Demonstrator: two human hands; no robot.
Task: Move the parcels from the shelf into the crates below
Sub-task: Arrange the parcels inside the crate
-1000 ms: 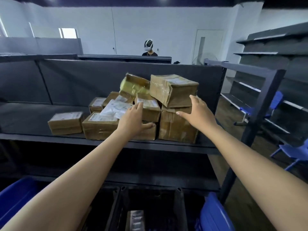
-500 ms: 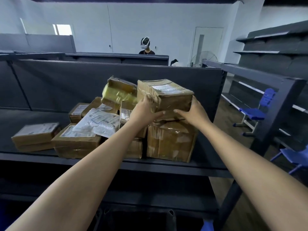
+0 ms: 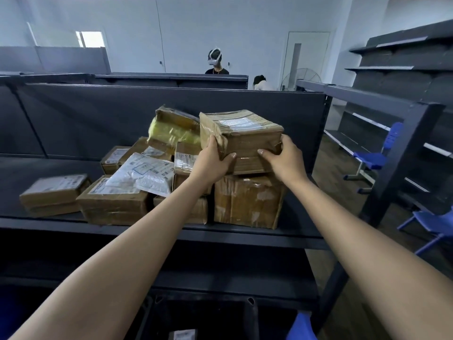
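Both hands grip one brown taped parcel at the top of the pile, about 1 o'clock from the pile's middle. The left hand curls round its near left corner and the right hand round its near right corner. It sits on or just above a larger carton on the shelf; I cannot tell which. A white label lies on its top (the print is too small to read). At its 10 o'clock leans one yellow-taped parcel. At its 8 o'clock one white mailer carries barcoded labels, also unreadable. One flat box lies apart at the pile's 9 o'clock. I count about ten parcels, some half hidden. At 6 o'clock, below the shelf, a dark crate holds one labelled packet
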